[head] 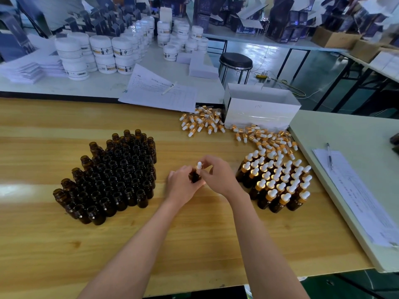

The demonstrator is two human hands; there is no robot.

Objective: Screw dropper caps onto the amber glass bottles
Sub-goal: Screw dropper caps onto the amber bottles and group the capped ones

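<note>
Item 1: small amber glass bottle (195, 176), held upright near the middle of the pale wooden worktop (151, 234). The left hand (182, 186) grips its body, fingers curled round the dark glass. I cannot tell whether its base touches the wood.

Item 2: white-bulbed dropper cap with a gold collar (199, 165), seated on that bottle's neck. The right hand (218, 175) pinches it around the collar, and the bulb pokes up between the fingertips. I cannot tell how far it is threaded.

Item 3: block of uncapped amber bottles (112, 175), standing close-packed to the left of the hands.

Item 4: block of capped amber bottles (278, 182), white bulbs up, to the right of the hands.

Item 5: loose dropper caps (265, 137), scattered behind the capped block, with a second heap (200, 121) further left. Both lie against a white cardboard box (259, 108).

Item 6: printed paper sheets (159, 91) at the worktop's far edge, with a pen lying on them.

Item 7: white lidded jars (103, 52), stacked on the table behind.
</note>
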